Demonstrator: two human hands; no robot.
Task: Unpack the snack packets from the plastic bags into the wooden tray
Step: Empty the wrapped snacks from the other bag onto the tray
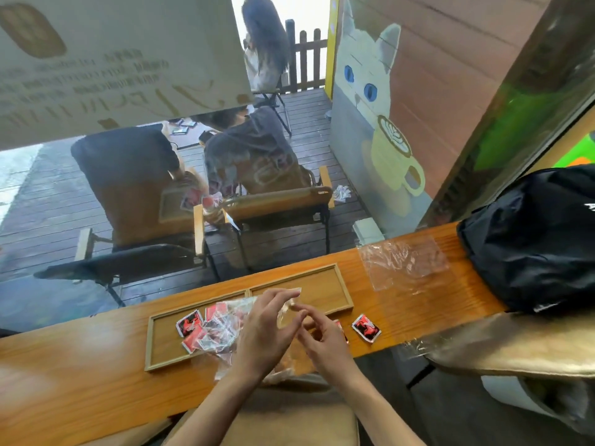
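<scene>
No readable brand on the red, black and white snack packets (189, 324); print too small to make out. Pale lettering on the window sign (96, 59) at upper left, mirrored and blurred, not legible.

Wooden tray (341, 286), two compartments, lying along the far edge of the wooden counter (80, 365). Several packets in the left compartment, partly under a crumpled clear plastic bag (225, 329) draped over the tray's near rim. Right compartment bare apart from the hands above it. One loose packet (366, 328) on the counter just beyond the tray's near right corner, another packet (341, 328) mostly hidden behind the right hand.

Left hand (267, 329) and right hand (322, 339) raised together over the tray's middle, both pinching a thin clear piece of plastic (286, 313) between fingertips, fingers curled round it.

Flat empty plastic bag (402, 262) farther right on the counter, near the far edge. Black bag (531, 236) bulging over the counter's right end. Beyond the glass, two chairs with people seated, backs turned, on dark decking; painted white cat with a latte cup (391, 156) on the wall at right.
</scene>
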